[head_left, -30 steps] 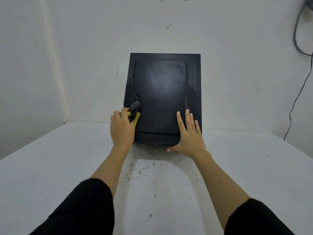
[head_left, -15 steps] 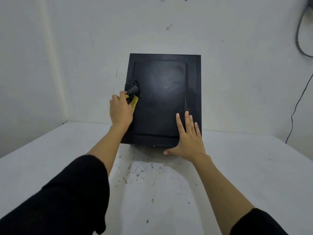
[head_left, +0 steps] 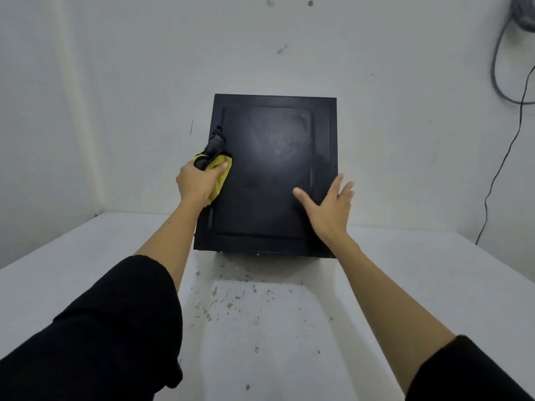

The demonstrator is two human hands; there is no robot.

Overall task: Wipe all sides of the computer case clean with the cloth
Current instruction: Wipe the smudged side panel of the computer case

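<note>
Left hand [head_left: 199,180] grips a bunched yellow-and-black cloth [head_left: 215,162] against the black metal computer case's [head_left: 275,175] left edge, while the right hand [head_left: 328,206] rests spread-fingered on its right side.

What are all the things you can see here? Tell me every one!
Black rectangular metal computer case: one, black, on the table against the wall.
Yellow-and-black cleaning cloth: one, yellow and black, at the case's left edge, gripped by the left hand.
White speckled table: one, white with dark specks, under the case.
White wall: white with small marks, behind the case.
Dark cables: a few, grey-black, hanging at the upper right.
Left hand: one, holds the cloth.
Right hand: one, fingers spread, at the case's right edge.
Black sleeves: two, on both arms.
</note>
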